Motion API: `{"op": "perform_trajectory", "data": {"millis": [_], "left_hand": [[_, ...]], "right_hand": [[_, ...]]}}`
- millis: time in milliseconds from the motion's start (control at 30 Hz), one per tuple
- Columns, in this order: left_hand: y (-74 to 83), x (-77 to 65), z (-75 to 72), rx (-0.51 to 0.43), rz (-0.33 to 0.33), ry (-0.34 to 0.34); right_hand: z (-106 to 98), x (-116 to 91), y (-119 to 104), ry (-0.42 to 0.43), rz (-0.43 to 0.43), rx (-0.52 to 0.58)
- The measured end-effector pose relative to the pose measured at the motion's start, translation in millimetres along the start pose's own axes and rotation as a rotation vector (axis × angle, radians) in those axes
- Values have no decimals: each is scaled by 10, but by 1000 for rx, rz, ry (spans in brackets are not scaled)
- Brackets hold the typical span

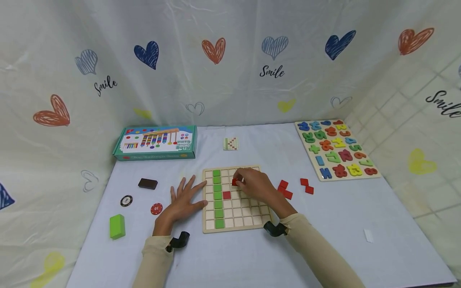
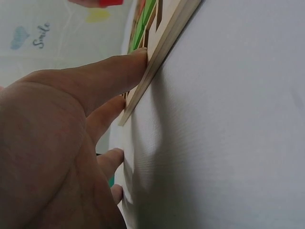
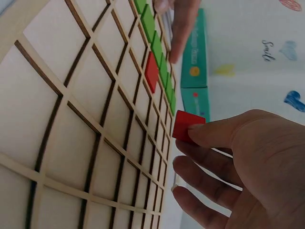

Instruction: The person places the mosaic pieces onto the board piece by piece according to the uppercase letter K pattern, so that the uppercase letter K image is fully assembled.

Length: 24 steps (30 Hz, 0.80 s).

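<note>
A wooden grid board (image 1: 237,224) lies on the table with a column of green tiles (image 1: 218,204) near its left side. One red tile (image 1: 226,195) sits in a cell just right of that column. My right hand (image 1: 255,184) is over the board's upper part and pinches another red tile (image 3: 188,127) between thumb and forefinger, held above the cells. My left hand (image 1: 184,202) is spread beside the board, its thumb and forefinger touching the left edge; in the left wrist view the thumb (image 2: 119,71) presses on the wooden rim.
Loose red tiles (image 1: 283,184) lie right of the board, with more (image 1: 309,190) further right. A small pattern card (image 1: 231,144) is behind it. Also around are a game box (image 1: 155,144), letter board (image 1: 338,150), black block (image 1: 147,183), green block (image 1: 117,226) and round chips (image 1: 156,209).
</note>
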<state>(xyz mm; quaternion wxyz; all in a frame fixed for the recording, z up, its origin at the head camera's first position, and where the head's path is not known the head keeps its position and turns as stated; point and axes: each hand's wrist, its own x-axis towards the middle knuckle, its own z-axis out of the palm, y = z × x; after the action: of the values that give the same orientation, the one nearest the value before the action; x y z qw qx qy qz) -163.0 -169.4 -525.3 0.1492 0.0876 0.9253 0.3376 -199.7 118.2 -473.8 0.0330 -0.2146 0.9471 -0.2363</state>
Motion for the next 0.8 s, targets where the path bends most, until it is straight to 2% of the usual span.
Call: {"op": "perform_trajectory", "data": {"millis": [300, 800], "left_hand": [[12, -1, -6, -4, 7, -3], [5, -4, 17, 2, 2, 8]], "right_hand": [[141, 27, 19, -28, -13, -19], [218, -23, 60, 38, -45, -115]]}}
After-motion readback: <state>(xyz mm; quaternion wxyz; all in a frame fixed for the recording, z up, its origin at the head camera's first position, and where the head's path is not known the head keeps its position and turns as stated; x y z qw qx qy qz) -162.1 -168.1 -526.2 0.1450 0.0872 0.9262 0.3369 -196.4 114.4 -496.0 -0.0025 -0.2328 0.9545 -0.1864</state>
